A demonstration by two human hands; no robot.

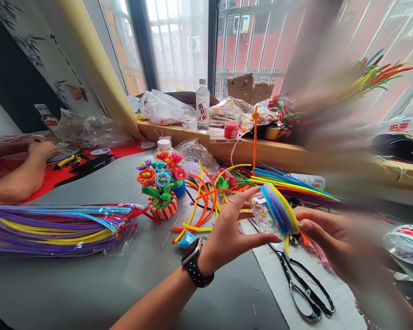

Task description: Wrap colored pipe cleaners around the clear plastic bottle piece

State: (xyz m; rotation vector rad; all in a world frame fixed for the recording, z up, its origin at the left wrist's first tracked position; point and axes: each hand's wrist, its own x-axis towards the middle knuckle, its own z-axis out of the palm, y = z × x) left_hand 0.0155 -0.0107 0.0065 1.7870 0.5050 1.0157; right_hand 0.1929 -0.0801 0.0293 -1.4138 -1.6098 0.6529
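Pinching striped coil (278, 208) at right edge: right hand (333, 238); coil slants down rightward between hands; left hand (227, 231) wide, contact unclear.

Bottle (203, 109) on windowsill (278, 158), red jar (231, 130) nearby, perhaps air conditioner (241, 24) outside

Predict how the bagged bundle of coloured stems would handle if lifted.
The bundle would probably sag at its ends, being long and made of thin strands. It looks light for its size, with nothing bulky showing inside. Its shiny plastic wrapping may slide easily.
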